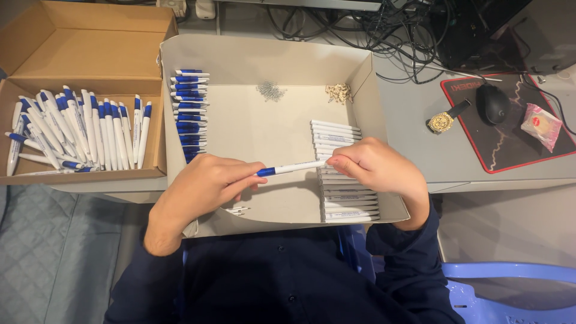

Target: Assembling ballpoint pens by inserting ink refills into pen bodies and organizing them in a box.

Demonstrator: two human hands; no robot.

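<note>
The left hand (201,183) and the right hand (372,165) hold one pen (292,168) between them. The left fingers are curled shut around the blue end. The right fingers pinch the white end. The pen lies flat in the air, just above the floor of a grey tray (264,129).

Just below the left hand lie a few small white bits (237,210) (too small to tell what they are). Under the right hand sits a neat row of white pen barrels (345,192), and it runs from near the body to past the fingers. Just past the left hand is a stack of blue pen parts (189,114) along the tray wall.

Farther from both hands, at the back of the tray, lie a little pile of springs (271,90) and a little pile of tan bits (339,92).

Far to the left of the left hand is a brown box (90,54) full of done pens (78,135). Far to the right of the right hand are a watch (445,119), a black mouse (493,103) on a mat (510,144), and a pink packet (541,125).
</note>
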